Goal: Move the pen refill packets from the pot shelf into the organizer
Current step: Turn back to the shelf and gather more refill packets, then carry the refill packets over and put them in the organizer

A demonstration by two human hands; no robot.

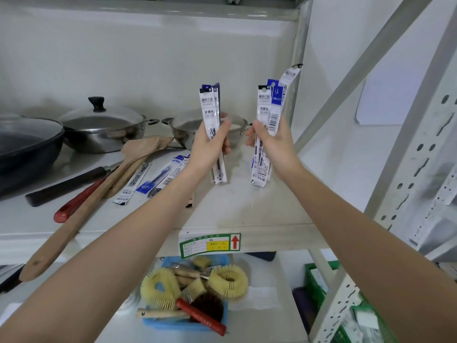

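Observation:
My left hand (210, 147) grips a small upright bunch of white and blue pen refill packets (210, 107) above the pot shelf (235, 209). To its right, my right hand (270, 142) holds a thicker upright bunch of refill packets (270, 107), fanned at the top. More refill packets (158, 178) lie flat on the shelf, left of my left wrist, partly hidden by my forearm. No organizer is in view.
A dark wok (27, 144), a lidded steel pot (103, 127) and a steel bowl-like pot (188, 129) stand at the back. Wooden spatulas (81, 209) and a red-handled tool (76, 201) lie at the front left. Below, a blue bin (188, 323) holds brushes. A metal upright (408, 144) stands at the right.

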